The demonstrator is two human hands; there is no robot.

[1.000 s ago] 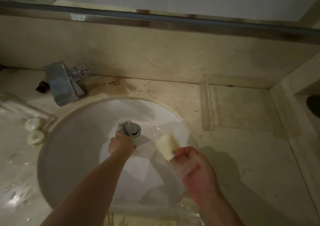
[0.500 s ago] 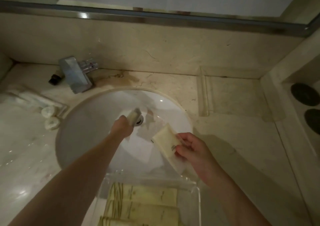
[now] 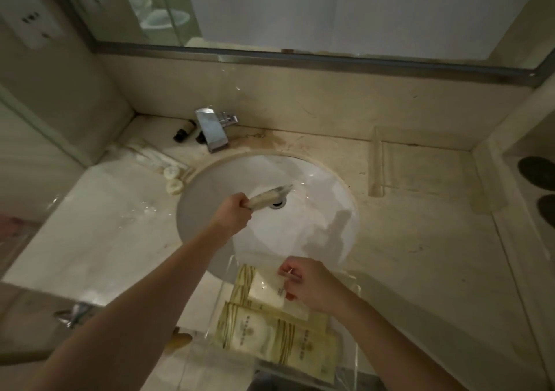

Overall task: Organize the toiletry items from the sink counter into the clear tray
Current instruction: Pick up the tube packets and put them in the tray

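Note:
My left hand (image 3: 233,213) grips a slim cream sachet (image 3: 267,197) and holds it over the white sink basin (image 3: 216,186), near the drain. My right hand (image 3: 309,282) pinches a cream packet (image 3: 267,293) and holds it low over the clear tray (image 3: 350,357) at the counter's front edge. Several cream boxes with gold stripes (image 3: 261,333) lie inside the tray. On the counter to the left lie a long wrapped item (image 3: 150,158) and two small round white items (image 3: 173,180). A dark small bottle (image 3: 183,132) lies behind the faucet.
A chrome faucet (image 3: 213,129) stands behind the basin. A second clear tray (image 3: 378,162) rests on the marble counter at the right back. Two dark round outlets (image 3: 537,170) sit on the right ledge. A mirror runs along the back wall.
My right hand has carried the cream packet from over the basin down to the tray. My left hand has lifted the slim sachet out of the basin. The view has pulled back.

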